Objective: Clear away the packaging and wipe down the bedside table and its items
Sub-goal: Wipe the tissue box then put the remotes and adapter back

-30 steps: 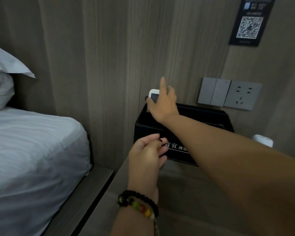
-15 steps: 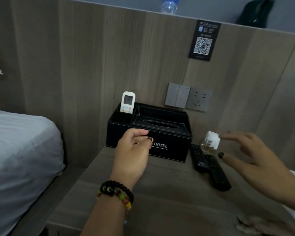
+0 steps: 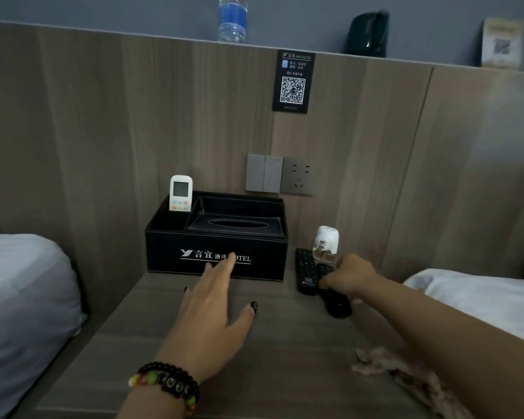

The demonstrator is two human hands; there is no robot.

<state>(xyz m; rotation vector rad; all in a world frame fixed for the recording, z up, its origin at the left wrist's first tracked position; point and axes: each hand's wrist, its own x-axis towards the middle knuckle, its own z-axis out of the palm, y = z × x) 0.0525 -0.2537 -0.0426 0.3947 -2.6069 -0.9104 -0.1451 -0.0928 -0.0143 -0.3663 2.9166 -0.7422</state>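
Note:
A wooden bedside table (image 3: 285, 343) stands between two beds. At its back sits a black hotel tissue box (image 3: 215, 252) with a white remote (image 3: 181, 193) upright in its left slot. To the box's right lie two black remotes (image 3: 307, 270); a white plug-in diffuser (image 3: 325, 244) stands behind them. My right hand (image 3: 350, 276) is closed around the nearer black remote (image 3: 338, 303). My left hand (image 3: 214, 306) hovers over the table, fingers spread, fingertips near the box's front. A crumpled cloth (image 3: 384, 362) lies at the table's front right, partly under my right forearm.
White bedding on the left (image 3: 22, 297) and right (image 3: 481, 294) flanks the table. Wall switches and a socket (image 3: 279, 175) sit behind the box, a QR sign (image 3: 293, 81) above. On the headboard ledge stand a water bottle (image 3: 232, 18) and a dark kettle (image 3: 368, 34).
My right hand left the white remote in the box slot, swung right and closed on a black remote. My left hand opened its fingers. The camera pulled back and right.

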